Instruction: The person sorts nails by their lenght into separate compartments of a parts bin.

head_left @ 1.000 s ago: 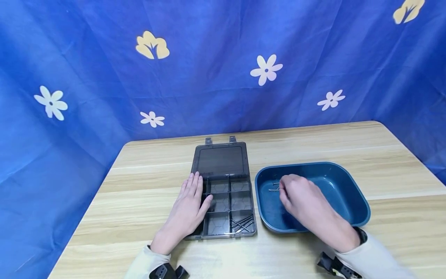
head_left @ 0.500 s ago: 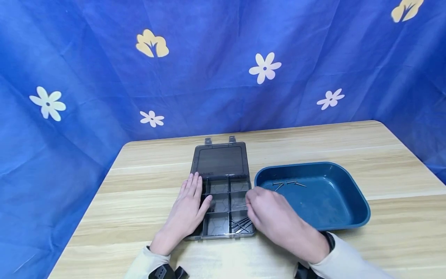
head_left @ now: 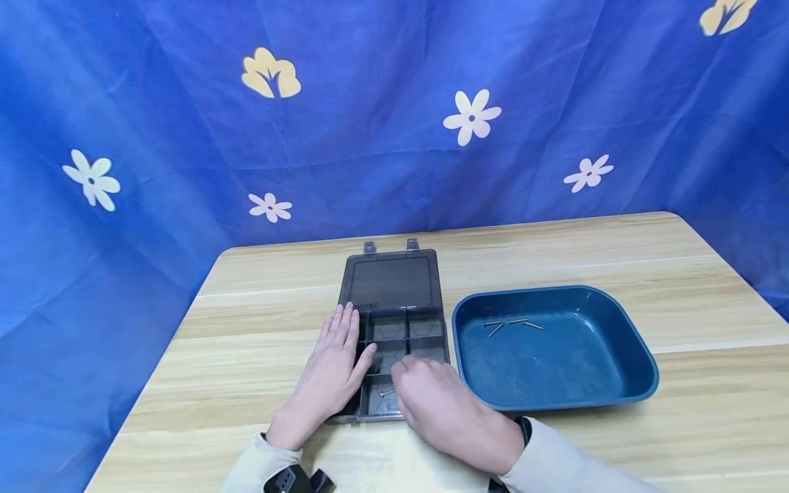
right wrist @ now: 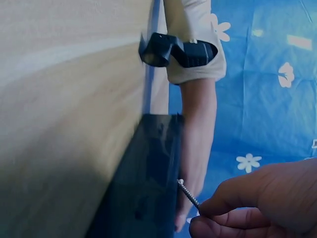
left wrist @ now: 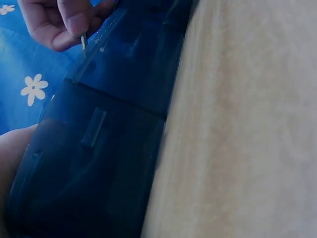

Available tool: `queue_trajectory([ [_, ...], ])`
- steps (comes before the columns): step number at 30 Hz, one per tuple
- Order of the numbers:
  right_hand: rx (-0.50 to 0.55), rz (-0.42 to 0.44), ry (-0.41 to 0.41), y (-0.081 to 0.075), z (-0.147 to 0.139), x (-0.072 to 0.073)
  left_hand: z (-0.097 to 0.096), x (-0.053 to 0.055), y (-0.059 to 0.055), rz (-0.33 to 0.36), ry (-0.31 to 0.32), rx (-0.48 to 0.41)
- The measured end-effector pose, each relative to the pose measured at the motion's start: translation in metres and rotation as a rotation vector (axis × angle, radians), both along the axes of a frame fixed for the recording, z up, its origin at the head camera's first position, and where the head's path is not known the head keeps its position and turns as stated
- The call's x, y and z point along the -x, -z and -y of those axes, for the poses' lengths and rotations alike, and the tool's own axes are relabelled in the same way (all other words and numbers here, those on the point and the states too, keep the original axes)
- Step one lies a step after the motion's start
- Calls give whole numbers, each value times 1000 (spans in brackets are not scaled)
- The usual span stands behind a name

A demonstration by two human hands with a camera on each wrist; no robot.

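My right hand (head_left: 440, 404) pinches a screw (right wrist: 188, 194) between thumb and fingertips, its threaded shank and head sticking out. In the head view the screw's end shows above the front middle compartment of a dark see-through compartment box (head_left: 386, 359). The box lies with its lid (head_left: 390, 282) folded back. My left hand (head_left: 329, 363) rests with straight fingers along the box's left side. The right hand hides the front right compartment. In the left wrist view the right hand's fingertips hold the screw just over the box's edge.
To the right of the box stands a blue tray (head_left: 555, 404), with several screws (head_left: 495, 329) lying toward its back left. Both stand on a wooden table (head_left: 690, 287). A blue flowered curtain (head_left: 370, 123) hangs behind the table.
My right hand has moved left from the tray to over the box's front compartments, carrying a screw. It now covers the front right compartment, where several screws were visible. The left hand stayed in place.
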State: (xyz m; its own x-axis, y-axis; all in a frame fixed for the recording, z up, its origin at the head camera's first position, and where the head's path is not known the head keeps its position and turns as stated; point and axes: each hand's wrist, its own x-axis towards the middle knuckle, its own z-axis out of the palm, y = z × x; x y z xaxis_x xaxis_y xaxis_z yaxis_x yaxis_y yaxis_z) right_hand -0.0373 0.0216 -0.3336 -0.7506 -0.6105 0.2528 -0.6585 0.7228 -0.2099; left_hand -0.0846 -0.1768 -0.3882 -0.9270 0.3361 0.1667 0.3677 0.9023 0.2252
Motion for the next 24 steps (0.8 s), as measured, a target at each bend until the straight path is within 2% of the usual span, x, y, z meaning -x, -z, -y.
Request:
queue_trajectory([
  [7, -73, 41, 17, 3, 13, -3, 0, 1, 0, 3, 0, 3],
  [14, -107, 25, 7, 5, 16, -3, -1, 1, -2, 3, 6, -3],
  [18, -66, 5, 15, 4, 12, 0, -1, 2, -3, 7, 7, -7],
  [24, 70, -16, 32, -5, -4, 9, -1, 2, -4, 9, 1, -9],
])
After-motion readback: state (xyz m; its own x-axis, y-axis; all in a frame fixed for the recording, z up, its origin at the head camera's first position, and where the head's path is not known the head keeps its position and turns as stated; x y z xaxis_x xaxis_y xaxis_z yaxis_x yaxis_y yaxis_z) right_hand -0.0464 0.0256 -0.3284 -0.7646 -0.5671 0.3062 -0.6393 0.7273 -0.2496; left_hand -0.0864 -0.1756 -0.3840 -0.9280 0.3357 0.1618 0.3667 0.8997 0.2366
